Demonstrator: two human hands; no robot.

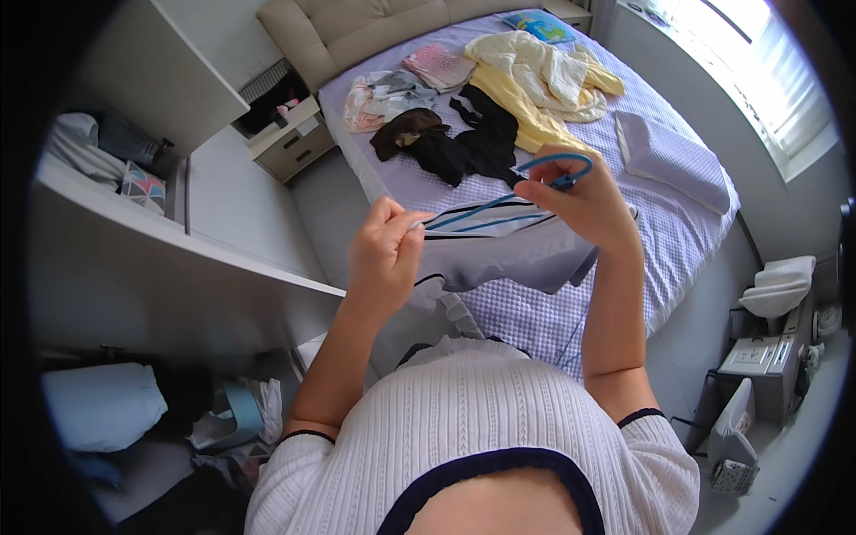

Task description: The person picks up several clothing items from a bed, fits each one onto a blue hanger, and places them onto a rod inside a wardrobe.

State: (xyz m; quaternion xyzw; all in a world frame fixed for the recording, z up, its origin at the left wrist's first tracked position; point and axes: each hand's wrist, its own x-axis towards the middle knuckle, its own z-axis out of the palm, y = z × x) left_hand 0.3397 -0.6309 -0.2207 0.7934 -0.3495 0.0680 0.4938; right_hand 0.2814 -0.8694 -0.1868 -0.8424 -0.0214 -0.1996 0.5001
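Both hands are raised before me, over the near part of the bed. My left hand (pixel 389 257) pinches the edge of a thin white garment (pixel 501 257) with black trim, close to one end of a blue clothes hanger (pixel 471 211). Around the neck of this hanger, just below its curved hook, the fingers of my right hand (pixel 578 197) are closed. The hanger's arms run along the garment's opening, partly inside it. Cloth hangs down from the hands, slightly see-through. Whether my left fingers also grip the hanger's end, I cannot tell.
On the bed with a lilac cover (pixel 528 304) lie black clothing (pixel 485 144), a yellow and white garment (pixel 535 80) and pink folded cloth (pixel 438 67). An open wardrobe (pixel 180 247) holding clothes stands at left. A nightstand (pixel 294 144) is beyond it; a shelf unit (pixel 759 354) stands right.
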